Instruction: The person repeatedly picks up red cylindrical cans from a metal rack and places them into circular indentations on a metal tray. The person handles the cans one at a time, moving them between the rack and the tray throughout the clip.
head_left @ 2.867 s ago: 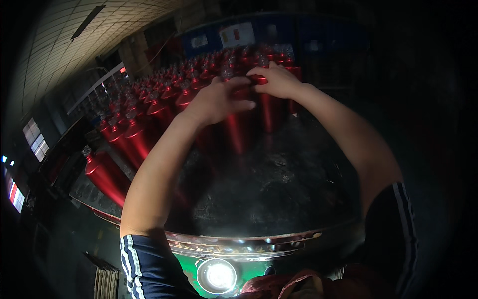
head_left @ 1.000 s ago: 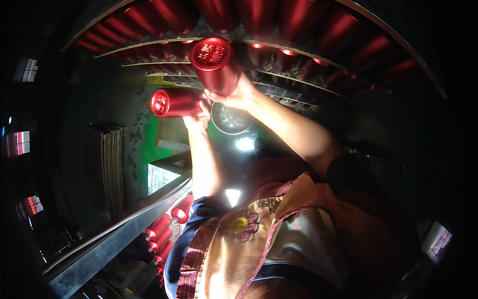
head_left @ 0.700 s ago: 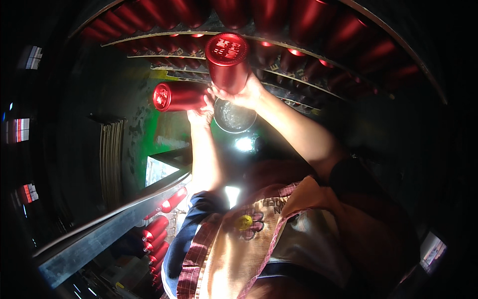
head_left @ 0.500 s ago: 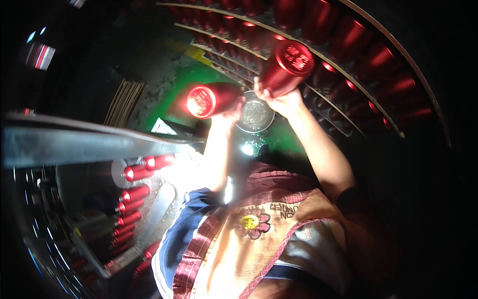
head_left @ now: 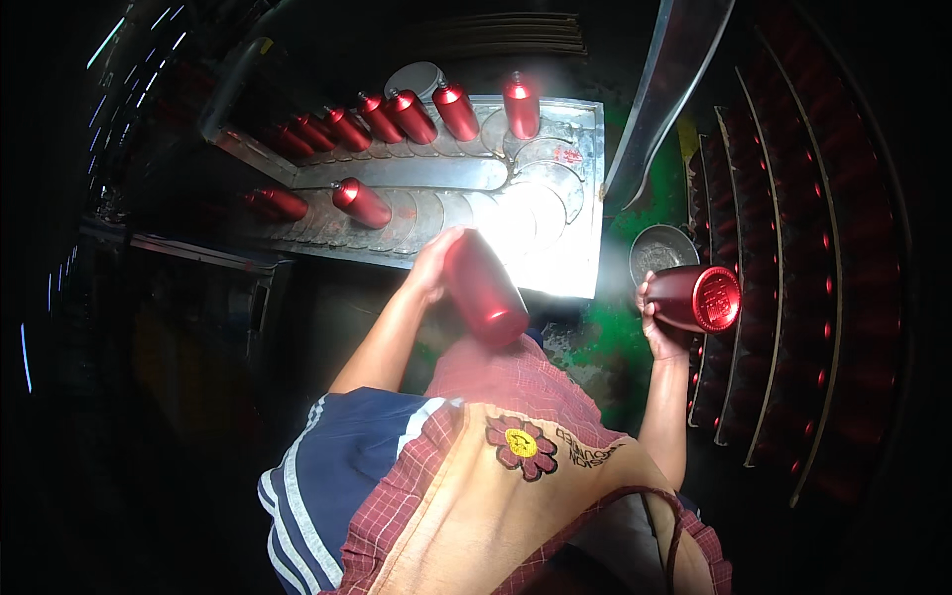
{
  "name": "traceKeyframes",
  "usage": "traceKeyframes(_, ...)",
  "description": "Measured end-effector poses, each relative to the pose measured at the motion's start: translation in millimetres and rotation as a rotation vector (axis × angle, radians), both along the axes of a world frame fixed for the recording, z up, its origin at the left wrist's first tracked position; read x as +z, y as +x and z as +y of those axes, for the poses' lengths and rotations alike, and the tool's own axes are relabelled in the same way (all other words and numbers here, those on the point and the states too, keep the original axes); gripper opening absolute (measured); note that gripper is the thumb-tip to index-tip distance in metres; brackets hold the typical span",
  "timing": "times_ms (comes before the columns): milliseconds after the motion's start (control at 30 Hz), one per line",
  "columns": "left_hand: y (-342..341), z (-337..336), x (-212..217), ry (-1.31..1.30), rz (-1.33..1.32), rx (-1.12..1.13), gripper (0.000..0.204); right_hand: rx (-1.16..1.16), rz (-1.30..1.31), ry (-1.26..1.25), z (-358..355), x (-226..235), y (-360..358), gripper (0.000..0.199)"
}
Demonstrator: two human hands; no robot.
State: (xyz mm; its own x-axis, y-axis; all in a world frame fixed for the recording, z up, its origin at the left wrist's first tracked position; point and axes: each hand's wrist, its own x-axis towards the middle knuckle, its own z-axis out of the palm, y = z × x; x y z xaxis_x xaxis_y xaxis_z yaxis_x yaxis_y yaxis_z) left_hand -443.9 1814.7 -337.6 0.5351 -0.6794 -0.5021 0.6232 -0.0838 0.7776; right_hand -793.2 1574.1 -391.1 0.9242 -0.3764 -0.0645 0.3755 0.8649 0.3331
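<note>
My left hand (head_left: 434, 266) is closed on a shiny red metal bottle (head_left: 485, 290). That bottle is tilted, its base toward me and its upper end hidden against the glare, close to the near edge of a conveyor (head_left: 397, 260) of overlapping crescent plates. Off to the right, my right hand (head_left: 662, 332) grips a second red bottle (head_left: 684, 297), which lies nearly level with its stamped base facing right. Just behind this bottle is a round metal bowl (head_left: 662, 245).
Several red bottles (head_left: 408, 116) stand along the conveyor's far lane, and another bottle (head_left: 361, 203) is on the near lane. An upright metal post (head_left: 662, 94) rises by the conveyor's right end. Racks (head_left: 778, 258) of red bottles fill the right side.
My view has swung left, toward the conveyor. Both hands have moved apart, each still with its bottle: the left is now by the conveyor, the right stays near the bowl and racks.
</note>
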Motion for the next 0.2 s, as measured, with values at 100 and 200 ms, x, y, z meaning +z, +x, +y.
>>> traceKeyframes(100,66,32,12,0.153,-0.443,0.116,0.026,-0.135,0.301,-0.202,12,10,55,0.064)
traceKeyframes(200,124,51,9,0.157,-0.671,-0.028,0.025,-0.323,0.902,-0.515,12,41,136,0.060)
